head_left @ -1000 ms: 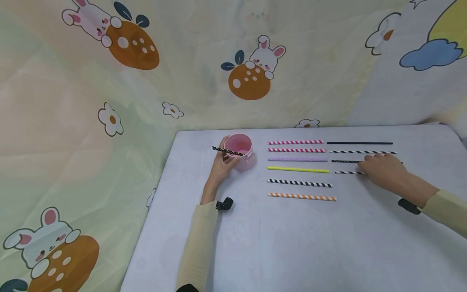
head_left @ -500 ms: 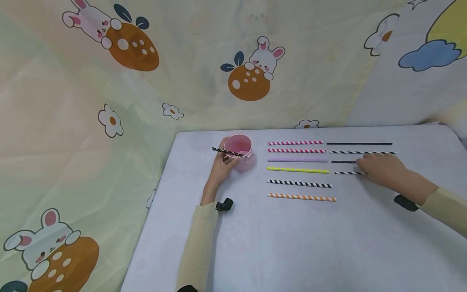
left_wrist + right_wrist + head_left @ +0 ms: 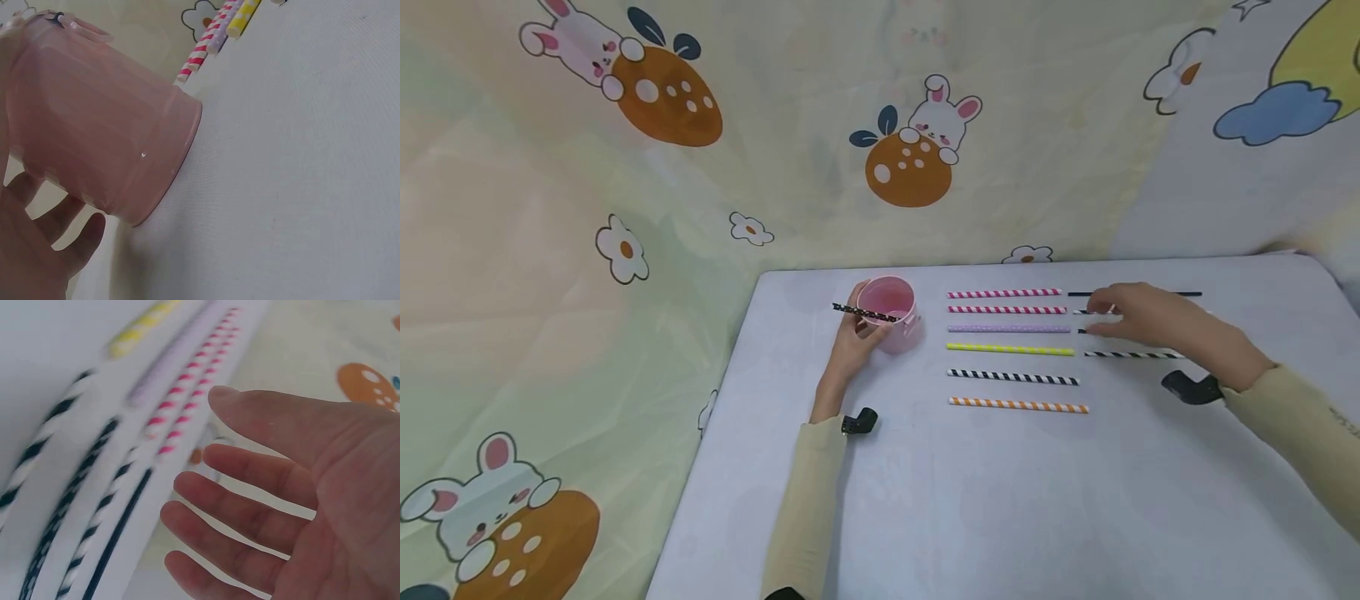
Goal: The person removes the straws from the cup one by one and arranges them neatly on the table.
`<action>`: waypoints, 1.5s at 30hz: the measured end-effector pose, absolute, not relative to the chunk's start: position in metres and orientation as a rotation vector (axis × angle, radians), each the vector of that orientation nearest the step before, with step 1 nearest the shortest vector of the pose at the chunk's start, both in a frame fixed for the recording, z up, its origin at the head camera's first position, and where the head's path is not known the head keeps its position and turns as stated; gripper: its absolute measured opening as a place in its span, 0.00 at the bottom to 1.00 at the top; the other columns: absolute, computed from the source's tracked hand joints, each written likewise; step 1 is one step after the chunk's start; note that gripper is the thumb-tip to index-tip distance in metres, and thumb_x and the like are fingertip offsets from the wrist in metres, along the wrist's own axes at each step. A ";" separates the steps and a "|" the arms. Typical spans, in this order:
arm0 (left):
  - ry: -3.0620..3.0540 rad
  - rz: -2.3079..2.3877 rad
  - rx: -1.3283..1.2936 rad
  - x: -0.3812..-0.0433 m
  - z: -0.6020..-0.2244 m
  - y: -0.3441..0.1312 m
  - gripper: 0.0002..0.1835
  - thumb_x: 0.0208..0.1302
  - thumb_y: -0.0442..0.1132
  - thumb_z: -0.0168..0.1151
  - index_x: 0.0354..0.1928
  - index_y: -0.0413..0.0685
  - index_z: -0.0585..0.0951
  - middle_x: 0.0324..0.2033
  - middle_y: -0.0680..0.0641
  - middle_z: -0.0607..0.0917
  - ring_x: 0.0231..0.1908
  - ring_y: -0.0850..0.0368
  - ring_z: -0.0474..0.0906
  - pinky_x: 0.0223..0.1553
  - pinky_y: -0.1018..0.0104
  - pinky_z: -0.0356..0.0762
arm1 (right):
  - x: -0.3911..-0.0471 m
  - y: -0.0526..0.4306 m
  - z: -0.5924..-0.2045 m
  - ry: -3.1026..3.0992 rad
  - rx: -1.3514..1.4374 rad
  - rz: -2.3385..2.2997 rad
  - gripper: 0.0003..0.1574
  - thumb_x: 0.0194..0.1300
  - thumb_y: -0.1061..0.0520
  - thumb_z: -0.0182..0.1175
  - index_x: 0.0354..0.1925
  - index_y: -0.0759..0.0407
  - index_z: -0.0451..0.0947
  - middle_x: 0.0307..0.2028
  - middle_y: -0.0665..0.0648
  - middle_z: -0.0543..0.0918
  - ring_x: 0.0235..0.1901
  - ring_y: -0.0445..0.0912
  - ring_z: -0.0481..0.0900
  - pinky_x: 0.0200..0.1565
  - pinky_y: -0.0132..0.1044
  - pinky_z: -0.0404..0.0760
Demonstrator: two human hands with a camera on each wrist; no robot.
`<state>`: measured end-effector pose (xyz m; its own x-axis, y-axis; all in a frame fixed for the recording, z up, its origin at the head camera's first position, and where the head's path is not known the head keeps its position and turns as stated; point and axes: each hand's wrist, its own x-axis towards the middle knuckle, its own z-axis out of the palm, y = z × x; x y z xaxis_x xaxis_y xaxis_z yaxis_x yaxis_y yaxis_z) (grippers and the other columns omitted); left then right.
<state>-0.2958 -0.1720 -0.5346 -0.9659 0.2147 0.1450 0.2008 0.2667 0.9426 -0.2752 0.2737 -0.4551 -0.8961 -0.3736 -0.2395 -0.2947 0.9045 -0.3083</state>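
Observation:
A pink cup (image 3: 901, 337) with a small side handle stands at the table's back left. My left hand (image 3: 852, 346) grips it from the left side, fingers around the wall. A black patterned straw (image 3: 859, 312) slants across the cup's mouth, sticking out to the left past the hand. Over the right column of straws hovers my right hand (image 3: 1142, 315), thumb and fingers spread apart with nothing between them. Partly under it lie a plain black straw (image 3: 119, 534), a thin black-and-white striped straw (image 3: 95, 525) and a black dotted straw (image 3: 70, 500).
The left column has two pink-striped straws (image 3: 1004, 293), a lilac straw (image 3: 1009, 329), a yellow straw (image 3: 1010, 349), a black-and-white straw (image 3: 1013, 377) and an orange-striped straw (image 3: 1018, 405). Another black-striped straw (image 3: 1131, 355) lies below my right hand. A printed cloth (image 3: 805, 167) hangs behind the table.
My right hand has lifted off the straws, moved left and slightly back, and spread its fingers. The left hand and the cup have stayed put.

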 end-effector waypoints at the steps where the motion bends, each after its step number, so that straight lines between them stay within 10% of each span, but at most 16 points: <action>1: 2.491 1.844 0.412 -0.294 -0.530 -0.172 0.46 0.64 0.39 0.67 0.79 0.55 0.54 0.71 0.37 0.68 0.65 0.38 0.71 0.68 0.42 0.68 | -0.277 0.268 -0.453 2.780 -0.503 -0.415 0.26 0.65 0.49 0.67 0.53 0.67 0.80 0.48 0.67 0.85 0.50 0.61 0.82 0.50 0.60 0.80; 20: 2.531 1.907 0.398 -0.302 -0.555 -0.175 0.44 0.62 0.45 0.68 0.77 0.73 0.57 0.69 0.46 0.71 0.64 0.44 0.73 0.67 0.46 0.71 | -0.316 0.137 -0.437 2.813 -0.761 -0.880 0.27 0.67 0.52 0.66 0.60 0.62 0.76 0.56 0.62 0.82 0.54 0.57 0.80 0.56 0.54 0.79; 45: 2.469 1.844 0.385 -0.287 -0.515 -0.168 0.45 0.65 0.39 0.67 0.79 0.53 0.54 0.72 0.38 0.67 0.66 0.39 0.71 0.68 0.44 0.69 | -0.330 0.025 -0.431 2.740 -1.280 -0.669 0.17 0.70 0.55 0.63 0.55 0.55 0.83 0.46 0.54 0.84 0.49 0.48 0.81 0.54 0.43 0.83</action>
<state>-0.2866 -0.1682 -0.5146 -0.9687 0.2185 0.1180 0.1752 0.2644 0.9484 -0.3297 0.0252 -0.4311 -0.6577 -0.7403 0.1390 -0.7211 0.5655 -0.4001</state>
